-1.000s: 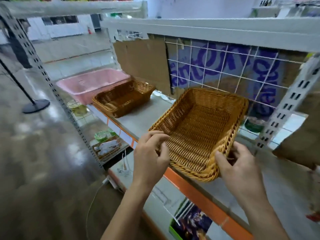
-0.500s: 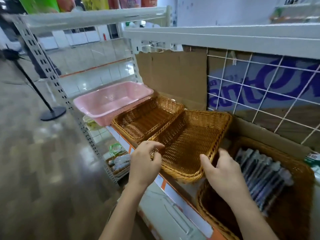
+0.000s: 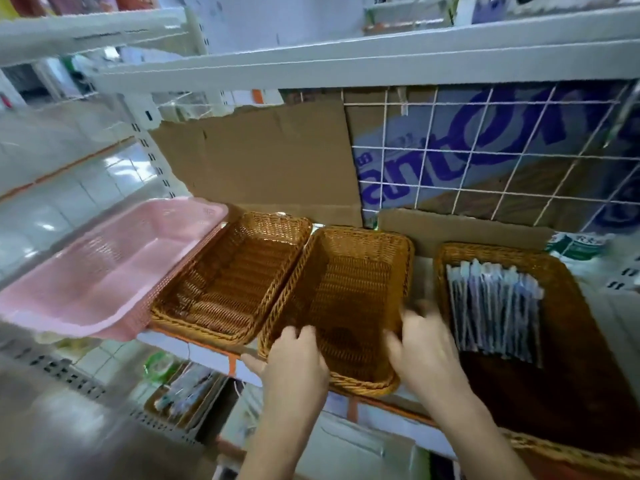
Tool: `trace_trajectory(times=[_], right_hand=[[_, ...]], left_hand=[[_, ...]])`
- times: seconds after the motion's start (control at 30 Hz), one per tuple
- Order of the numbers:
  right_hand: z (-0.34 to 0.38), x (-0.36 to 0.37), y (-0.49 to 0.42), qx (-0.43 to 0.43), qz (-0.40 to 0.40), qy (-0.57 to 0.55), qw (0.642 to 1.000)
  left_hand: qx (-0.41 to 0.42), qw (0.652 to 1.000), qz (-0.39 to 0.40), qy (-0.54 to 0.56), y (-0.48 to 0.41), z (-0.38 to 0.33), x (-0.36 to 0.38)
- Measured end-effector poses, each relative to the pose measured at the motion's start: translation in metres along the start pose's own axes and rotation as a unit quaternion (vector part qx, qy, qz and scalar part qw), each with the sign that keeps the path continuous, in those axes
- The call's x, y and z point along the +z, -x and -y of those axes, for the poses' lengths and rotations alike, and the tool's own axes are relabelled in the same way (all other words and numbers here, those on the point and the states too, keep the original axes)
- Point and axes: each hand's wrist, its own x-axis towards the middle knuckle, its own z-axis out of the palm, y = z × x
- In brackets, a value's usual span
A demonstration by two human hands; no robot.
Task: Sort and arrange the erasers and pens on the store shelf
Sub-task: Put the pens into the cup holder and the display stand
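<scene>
An empty wicker basket (image 3: pixel 363 234) sits flat on the shelf, between another empty wicker basket (image 3: pixel 277 220) on its left and a larger wicker basket (image 3: pixel 485 250) on its right. The larger basket holds a row of pens (image 3: pixel 495 306) in clear wrappers. My left hand (image 3: pixel 294 368) grips the middle basket's front left rim, fingers hooked over the edge and thumb out to the left. My right hand (image 3: pixel 426 355) is blurred, its fingers lying over the front right rim of the same basket. No erasers are in sight.
A pink plastic basket (image 3: pixel 183 203) overhangs the shelf's left end. Cardboard (image 3: pixel 270 161) and a white wire grid (image 3: pixel 485 161) back the shelf, and an upper shelf (image 3: pixel 346 64) runs overhead. A lower shelf carries a small basket of wrapped items (image 3: pixel 180 393).
The middle basket came down from a tilted hold in the air and now lies level on the shelf against the left wicker basket. Both hands stayed at its front rim.
</scene>
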Motion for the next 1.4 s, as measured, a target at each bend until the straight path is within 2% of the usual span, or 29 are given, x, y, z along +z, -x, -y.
trace_trajectory(times=[0.07,0.1,0.17,0.2,0.27,0.33,0.43,0.53,0.6,0.67,0.77,0.93,1.17,1.4], right_hand=[[-0.001,-0.005,0.004,-0.004,-0.057,-0.002,0.998],[-0.003,-0.009,0.005,0.001,-0.076,-0.007,0.997],[-0.017,-0.018,0.008,0.022,-0.105,0.0,0.994],[-0.027,-0.023,0.009,0.038,-0.122,0.009,0.992],[-0.052,-0.036,0.015,0.081,-0.157,0.024,0.984],[-0.075,-0.047,0.02,0.129,-0.167,0.034,0.977],[-0.118,-0.064,0.026,0.196,-0.178,0.015,0.964],[-0.154,-0.073,0.032,0.211,-0.135,-0.005,0.968],[-0.168,-0.074,0.036,0.208,-0.086,-0.053,0.973],[-0.178,-0.073,0.037,0.2,-0.072,-0.1,0.972],[-0.186,-0.077,0.035,0.196,-0.096,-0.15,0.964],[-0.2,-0.09,0.04,0.224,-0.116,-0.194,0.948],[-0.207,-0.114,0.066,0.257,-0.161,-0.176,0.936],[-0.222,-0.125,0.101,0.314,-0.181,-0.115,0.925]], left_hand=[[0.033,0.997,-0.016,-0.069,0.007,-0.018,-0.009],[0.068,0.994,-0.057,-0.067,0.008,-0.026,-0.01],[0.182,0.977,-0.109,0.02,0.01,-0.043,-0.003],[0.232,0.965,-0.093,0.082,0.011,-0.055,-0.003],[0.271,0.948,-0.023,0.164,0.017,-0.084,-0.003],[0.262,0.949,0.02,0.176,0.015,-0.105,0.006],[0.249,0.956,0.091,0.127,0.009,-0.131,0.028],[0.222,0.959,0.144,0.106,0.007,-0.147,0.044],[0.196,0.964,0.137,0.113,0.007,-0.153,0.048],[0.186,0.969,0.107,0.119,0.004,-0.157,0.051],[0.187,0.97,0.066,0.141,0.004,-0.165,0.045],[0.215,0.96,0.046,0.172,0.018,-0.184,0.036],[0.279,0.943,0.043,0.176,0.033,-0.206,0.031],[0.333,0.918,0.1,0.191,0.052,-0.226,0.044]])
